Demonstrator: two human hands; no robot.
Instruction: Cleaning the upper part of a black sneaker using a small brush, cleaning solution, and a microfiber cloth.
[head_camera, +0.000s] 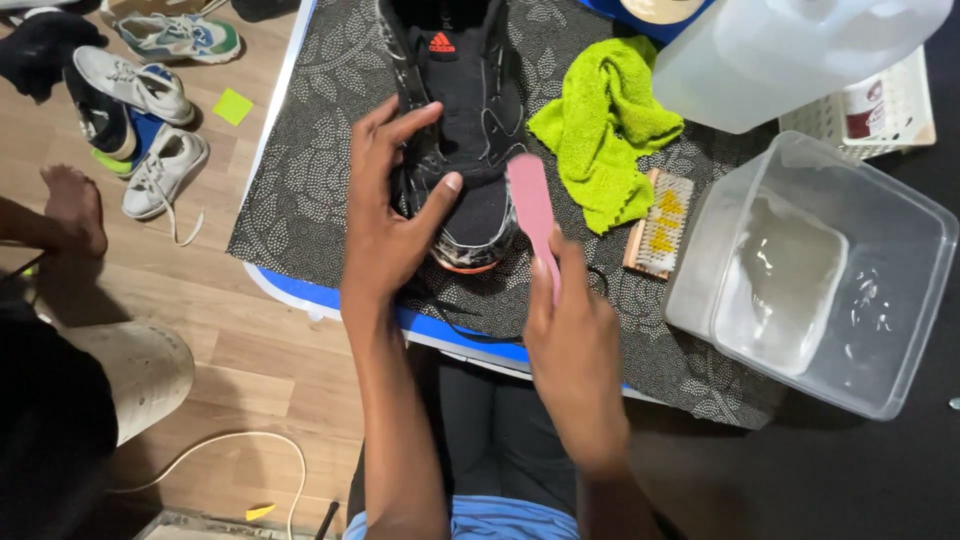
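The left hand (390, 215) clamps the black shoe (462, 120), whose length runs away from the person, toe nearest. The right hand (572, 335) grips a pink brush (531, 205) beside the toe. A white basket (880, 110) holds a red-labelled container, far right.

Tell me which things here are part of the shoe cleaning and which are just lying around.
In use: black sneaker under left hand; pink brush in right hand.
Lying about: green cloth, wooden scrub brush, tub of water, clear jug, sneakers on floor.
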